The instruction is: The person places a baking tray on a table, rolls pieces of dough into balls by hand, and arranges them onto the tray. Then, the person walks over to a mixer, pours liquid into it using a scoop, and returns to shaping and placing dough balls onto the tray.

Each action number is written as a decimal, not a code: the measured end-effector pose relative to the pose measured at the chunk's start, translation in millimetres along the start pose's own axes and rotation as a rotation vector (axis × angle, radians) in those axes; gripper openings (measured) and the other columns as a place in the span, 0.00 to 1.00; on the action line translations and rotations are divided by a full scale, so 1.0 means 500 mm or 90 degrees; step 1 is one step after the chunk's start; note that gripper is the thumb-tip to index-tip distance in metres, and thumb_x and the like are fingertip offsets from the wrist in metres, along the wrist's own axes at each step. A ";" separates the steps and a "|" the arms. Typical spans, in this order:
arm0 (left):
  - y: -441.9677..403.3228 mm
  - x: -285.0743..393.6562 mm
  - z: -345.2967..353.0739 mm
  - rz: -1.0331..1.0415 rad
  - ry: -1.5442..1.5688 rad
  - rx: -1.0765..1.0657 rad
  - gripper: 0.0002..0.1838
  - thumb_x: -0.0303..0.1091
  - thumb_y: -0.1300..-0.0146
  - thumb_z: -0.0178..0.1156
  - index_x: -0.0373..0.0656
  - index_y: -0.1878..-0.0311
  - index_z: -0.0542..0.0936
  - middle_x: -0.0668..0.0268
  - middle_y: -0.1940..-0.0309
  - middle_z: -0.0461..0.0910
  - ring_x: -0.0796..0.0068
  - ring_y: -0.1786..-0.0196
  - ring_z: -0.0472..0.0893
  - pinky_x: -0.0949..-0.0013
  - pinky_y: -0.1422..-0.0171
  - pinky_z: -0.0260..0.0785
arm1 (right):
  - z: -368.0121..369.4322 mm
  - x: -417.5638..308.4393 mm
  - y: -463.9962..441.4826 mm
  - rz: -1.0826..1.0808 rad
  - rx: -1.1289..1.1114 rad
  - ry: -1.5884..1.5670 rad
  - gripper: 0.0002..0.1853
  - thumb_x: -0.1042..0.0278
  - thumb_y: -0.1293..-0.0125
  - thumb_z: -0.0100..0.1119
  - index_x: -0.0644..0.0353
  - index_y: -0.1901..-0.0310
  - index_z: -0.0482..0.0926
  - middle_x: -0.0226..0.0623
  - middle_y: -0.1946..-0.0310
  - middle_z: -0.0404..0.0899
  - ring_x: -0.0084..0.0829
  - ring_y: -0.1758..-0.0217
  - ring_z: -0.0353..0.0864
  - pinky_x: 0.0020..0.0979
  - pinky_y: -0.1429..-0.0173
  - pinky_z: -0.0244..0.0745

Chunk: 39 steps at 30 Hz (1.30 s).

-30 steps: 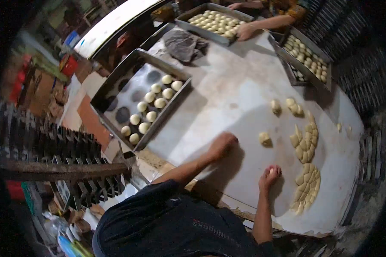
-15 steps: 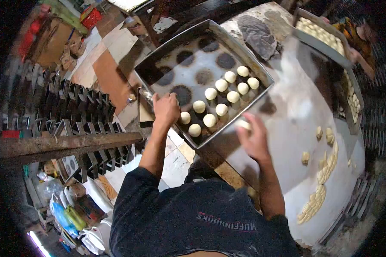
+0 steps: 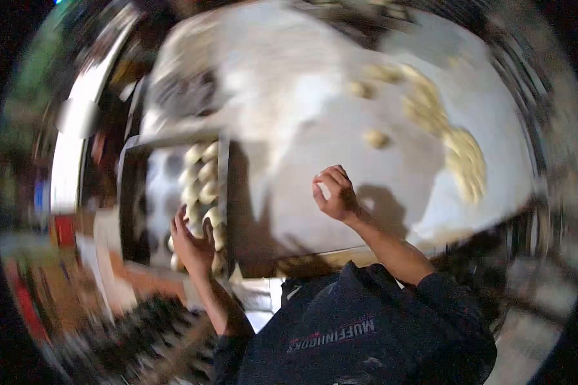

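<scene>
My left hand is over the dough balls in the metal tray, its fingers apart; touching or just above them, I cannot tell. The dough balls stand in rows along the tray's right side. My right hand is above the table, fingers curled round a pale dough ball that is mostly hidden. Loose dough pieces lie beyond this hand. Farther right is a long heap of cut dough.
The pale worktable reaches far back and right. A dark grey cloth lies on it behind the tray. Dark racks stand at the lower left. Much of the view is blurred by motion.
The view has swung to the right, so the tray appears farther left. My left hand has left the tray's edge and is over the dough balls. My right hand is farther from the tray.
</scene>
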<state>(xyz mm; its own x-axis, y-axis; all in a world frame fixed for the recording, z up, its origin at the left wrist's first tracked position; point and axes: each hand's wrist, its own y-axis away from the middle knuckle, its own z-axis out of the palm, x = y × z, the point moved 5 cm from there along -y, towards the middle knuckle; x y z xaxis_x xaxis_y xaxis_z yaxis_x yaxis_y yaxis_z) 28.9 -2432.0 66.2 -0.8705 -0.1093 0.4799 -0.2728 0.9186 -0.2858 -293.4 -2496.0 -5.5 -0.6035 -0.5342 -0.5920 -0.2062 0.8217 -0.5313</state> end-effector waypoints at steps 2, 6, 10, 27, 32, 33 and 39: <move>-0.012 0.170 0.153 0.049 0.403 -0.066 0.30 0.32 0.48 0.69 0.41 0.41 0.70 0.55 0.51 0.74 0.61 0.54 0.77 0.61 0.52 0.72 | -0.154 0.125 0.079 0.186 0.073 0.081 0.04 0.74 0.46 0.58 0.62 0.70 0.73 0.41 0.70 0.74 0.42 0.61 0.74 0.41 0.54 0.69; 0.051 0.617 0.458 0.278 0.385 -0.460 0.28 0.39 0.52 0.73 0.42 0.48 0.76 0.58 0.57 0.78 0.65 0.54 0.77 0.62 0.58 0.73 | -0.375 0.313 0.306 0.349 0.180 0.254 0.05 0.75 0.47 0.59 0.63 0.69 0.73 0.42 0.69 0.74 0.44 0.61 0.73 0.42 0.55 0.68; 0.128 0.961 0.671 0.506 0.452 -0.589 0.22 0.42 0.44 0.69 0.38 0.51 0.78 0.58 0.57 0.80 0.65 0.56 0.79 0.64 0.56 0.72 | -0.483 0.367 0.471 0.341 0.309 0.137 0.05 0.77 0.47 0.59 0.64 0.71 0.72 0.46 0.71 0.72 0.46 0.66 0.72 0.43 0.61 0.68; 0.117 1.173 1.083 0.711 0.056 -0.541 0.26 0.48 0.45 0.65 0.33 0.54 0.77 0.45 0.63 0.79 0.47 0.59 0.79 0.54 0.54 0.72 | -0.541 0.370 0.455 0.360 0.352 0.161 0.07 0.75 0.51 0.60 0.58 0.70 0.72 0.38 0.73 0.72 0.43 0.66 0.73 0.40 0.59 0.68; 0.172 1.085 0.790 0.625 0.247 -0.238 0.24 0.48 0.42 0.64 0.33 0.57 0.77 0.49 0.67 0.80 0.45 0.63 0.80 0.51 0.59 0.72 | -0.516 0.380 0.466 0.292 0.404 0.197 0.04 0.75 0.50 0.59 0.57 0.73 0.73 0.38 0.76 0.72 0.41 0.69 0.74 0.39 0.59 0.69; 0.186 1.044 0.746 0.613 0.292 -0.247 0.21 0.46 0.40 0.63 0.35 0.59 0.78 0.50 0.67 0.80 0.46 0.64 0.79 0.52 0.61 0.72 | -0.479 0.427 0.501 0.303 0.408 0.135 0.03 0.75 0.49 0.59 0.57 0.73 0.74 0.39 0.76 0.72 0.42 0.70 0.74 0.39 0.60 0.69; 0.244 0.639 0.576 0.280 0.562 -0.201 0.13 0.35 0.37 0.62 0.36 0.56 0.76 0.56 0.70 0.73 0.56 0.64 0.77 0.59 0.60 0.69 | -0.492 0.310 0.449 0.373 0.397 -0.001 0.09 0.66 0.48 0.64 0.61 0.73 0.76 0.39 0.75 0.76 0.41 0.70 0.76 0.37 0.61 0.72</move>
<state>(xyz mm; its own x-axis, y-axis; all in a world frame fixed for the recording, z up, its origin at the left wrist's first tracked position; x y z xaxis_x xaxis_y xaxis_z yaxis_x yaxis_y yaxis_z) -400.7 -2464.4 -54.2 -0.2224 0.4607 0.8593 0.2272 0.8815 -0.4138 -622.6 -2345.3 -67.8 -0.4793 -0.0577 -0.8758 0.6003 0.7063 -0.3751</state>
